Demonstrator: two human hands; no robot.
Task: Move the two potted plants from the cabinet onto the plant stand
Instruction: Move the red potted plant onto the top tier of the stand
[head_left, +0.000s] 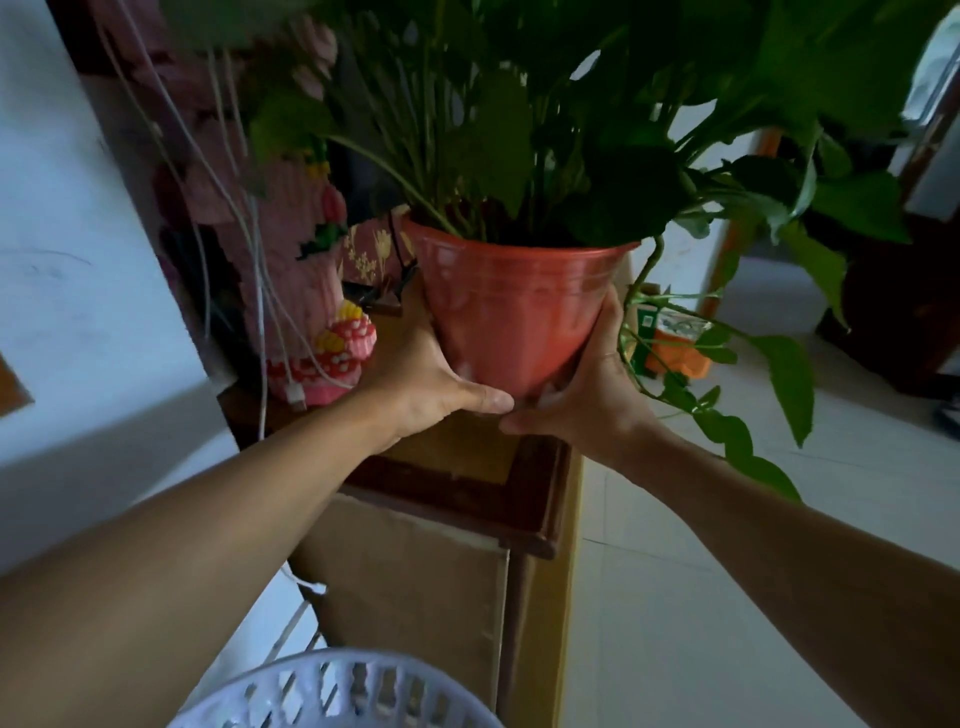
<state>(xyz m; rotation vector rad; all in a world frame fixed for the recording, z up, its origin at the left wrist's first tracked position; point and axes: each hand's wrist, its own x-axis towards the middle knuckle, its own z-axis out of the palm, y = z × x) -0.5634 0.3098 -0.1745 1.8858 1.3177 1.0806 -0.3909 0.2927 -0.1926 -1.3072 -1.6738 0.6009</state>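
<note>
A red plastic pot (514, 312) with a leafy green trailing plant (597, 130) is held between both my hands above the wooden cabinet top (467, 457). My left hand (431, 379) grips the pot's lower left side. My right hand (587, 395) cups its lower right side and base. Long vines hang down past my right forearm. A second potted plant and the plant stand are not visible in this view.
A pink knitted ornament (311, 291) and white cables (260, 291) stand on the cabinet's left, against a white wall (78, 260). A white slatted basket (337, 691) sits below. An orange-and-green box (670, 343) lies on the tiled floor (727, 571) to the right.
</note>
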